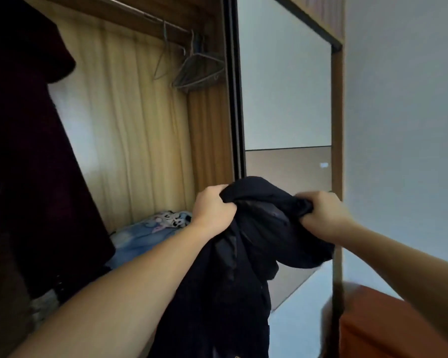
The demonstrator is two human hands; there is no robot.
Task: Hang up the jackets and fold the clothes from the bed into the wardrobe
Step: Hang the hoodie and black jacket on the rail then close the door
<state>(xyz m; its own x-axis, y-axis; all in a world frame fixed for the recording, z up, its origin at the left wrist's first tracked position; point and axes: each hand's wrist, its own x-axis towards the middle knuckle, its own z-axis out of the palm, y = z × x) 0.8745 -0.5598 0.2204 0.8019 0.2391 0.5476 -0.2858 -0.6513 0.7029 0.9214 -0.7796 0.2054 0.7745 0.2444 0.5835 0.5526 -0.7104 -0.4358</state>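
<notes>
We note a dark jacket [246, 254], near black, bunched and hanging limp in front of the open wardrobe [130, 120]. Far left hangs a dark maroon garment [34, 161]; blue patterned cloth [150, 228] lies on the shelf; bare wire hangers [197, 71] on the rail; orange-brown furniture [383, 329] lower right. Left hand [212, 208] and right hand [323, 213], arms extended, each grip the jacket's top.

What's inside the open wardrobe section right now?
Empty wire hangers on the rail, a dark garment hanging left, and blue patterned fabric on the shelf. The black jacket hides the lower right.
</notes>
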